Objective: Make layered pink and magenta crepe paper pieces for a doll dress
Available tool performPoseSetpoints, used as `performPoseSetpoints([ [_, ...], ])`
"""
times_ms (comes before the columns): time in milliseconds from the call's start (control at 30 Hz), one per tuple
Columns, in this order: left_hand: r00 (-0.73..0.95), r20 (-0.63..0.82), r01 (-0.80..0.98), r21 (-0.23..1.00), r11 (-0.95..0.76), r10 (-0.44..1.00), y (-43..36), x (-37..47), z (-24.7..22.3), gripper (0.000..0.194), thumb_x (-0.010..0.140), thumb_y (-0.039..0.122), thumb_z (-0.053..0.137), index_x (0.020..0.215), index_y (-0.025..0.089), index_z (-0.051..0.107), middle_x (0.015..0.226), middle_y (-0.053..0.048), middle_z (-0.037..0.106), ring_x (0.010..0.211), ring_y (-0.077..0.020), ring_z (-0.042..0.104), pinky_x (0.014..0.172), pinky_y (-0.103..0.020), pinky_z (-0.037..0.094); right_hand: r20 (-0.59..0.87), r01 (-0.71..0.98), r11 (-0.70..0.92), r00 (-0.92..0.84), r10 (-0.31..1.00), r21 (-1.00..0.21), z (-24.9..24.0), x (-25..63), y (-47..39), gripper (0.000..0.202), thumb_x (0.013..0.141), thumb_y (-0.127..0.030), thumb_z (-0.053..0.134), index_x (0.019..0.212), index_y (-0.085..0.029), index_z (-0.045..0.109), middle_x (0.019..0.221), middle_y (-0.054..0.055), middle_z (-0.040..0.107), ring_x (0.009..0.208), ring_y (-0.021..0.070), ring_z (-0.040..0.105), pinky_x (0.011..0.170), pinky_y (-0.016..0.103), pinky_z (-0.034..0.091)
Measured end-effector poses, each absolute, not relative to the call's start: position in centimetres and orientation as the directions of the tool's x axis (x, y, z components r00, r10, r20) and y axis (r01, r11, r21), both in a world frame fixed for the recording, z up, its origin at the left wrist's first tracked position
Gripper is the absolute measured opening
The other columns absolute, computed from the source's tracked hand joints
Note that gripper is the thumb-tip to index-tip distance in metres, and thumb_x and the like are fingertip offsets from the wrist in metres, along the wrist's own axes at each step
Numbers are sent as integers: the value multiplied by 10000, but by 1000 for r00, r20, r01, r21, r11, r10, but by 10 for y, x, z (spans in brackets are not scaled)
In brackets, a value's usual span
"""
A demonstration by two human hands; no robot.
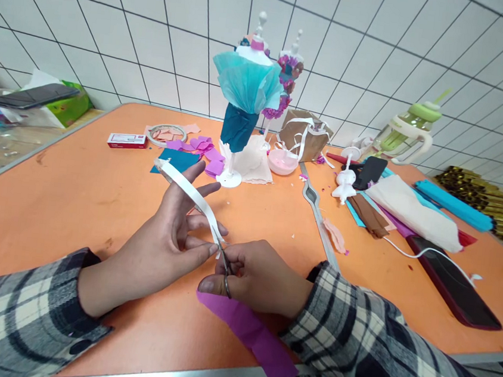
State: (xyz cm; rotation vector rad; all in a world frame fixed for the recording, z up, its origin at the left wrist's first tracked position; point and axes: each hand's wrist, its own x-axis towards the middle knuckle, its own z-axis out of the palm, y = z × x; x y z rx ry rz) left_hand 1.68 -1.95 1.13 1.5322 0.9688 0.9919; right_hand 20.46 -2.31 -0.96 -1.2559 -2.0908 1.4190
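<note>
My left hand holds a narrow white strip between thumb and fingers; the strip curves up over the fingers to the upper left. My right hand grips small metal scissors by their handles, and the blades meet the strip's lower end by my left thumb. Below the right hand lies a long purple paper piece, reaching past the table's front edge. Beyond the hands stands a small white dress form wearing a light-blue ruffle over a dark teal skirt.
Behind stand a second flowered form and a brown bag. Purple scraps, a tape roll and a red-white box lie at the back left. Rolled papers, a phone and a green-lidded bottle are right.
</note>
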Motion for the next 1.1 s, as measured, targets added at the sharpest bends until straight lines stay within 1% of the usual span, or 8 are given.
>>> performPoseSetpoints([
  [267,348,119,96,982,-161,930,-19,16,11,1048,818,242,744,1565,475,46,1662,-152,185,1008,-232,687,661,-312,648,-196,476,119,-560,805,-871,-8,203,-24,361,777,-461,807,707,-175,598,577,-80,477,550,69,427,538,220,298],
  [433,342,124,100,981,-167,931,-20,16,10,1063,821,229,737,1571,465,23,1665,-159,191,1042,-244,688,680,-317,652,-199,462,112,-571,796,-879,-11,204,-23,390,779,-493,796,676,-174,597,554,-77,469,540,72,424,524,220,298],
  [600,349,129,88,982,-169,928,-20,16,9,1056,823,216,732,1565,492,32,1671,-137,179,1003,-223,702,668,-310,658,-207,459,88,-552,807,-884,-7,204,-25,396,759,-530,793,705,-182,612,583,-72,484,556,80,428,514,225,308],
  [700,352,132,95,980,-175,927,-19,16,9,1061,817,198,730,1562,501,38,1676,-122,174,1014,-221,696,671,-305,660,-220,440,66,-567,794,-896,-5,205,-26,420,747,-557,792,698,-182,609,586,-73,489,560,80,431,507,225,316],
  [833,356,130,98,980,-175,926,-19,16,8,1058,821,190,723,1563,501,36,1677,-119,165,1045,-230,686,676,-301,662,-246,440,37,-567,787,-897,-9,206,-25,448,742,-582,786,666,-181,601,548,-73,460,533,79,408,488,225,307],
  [900,356,134,91,980,-177,925,-18,15,7,1059,821,188,723,1561,507,36,1676,-118,161,1059,-239,686,682,-307,665,-270,434,4,-568,778,-901,-12,206,-24,464,738,-600,782,657,-183,596,532,-69,481,518,83,432,484,224,322],
  [1000,351,134,90,980,-175,927,-18,14,7,1079,807,179,731,1557,523,36,1673,-116,162,1080,-265,682,679,-327,670,-294,418,-29,-587,754,-908,-14,205,-22,467,757,-610,765,668,-182,602,555,-49,570,530,97,508,509,225,369],
  [1100,341,135,91,980,-176,930,-19,16,7,1097,792,170,737,1558,527,36,1665,-118,173,1094,-284,676,675,-343,670,-286,423,-15,-587,757,-906,-13,206,-22,461,754,-610,769,693,-181,611,595,-39,584,562,100,513,530,225,368],
])
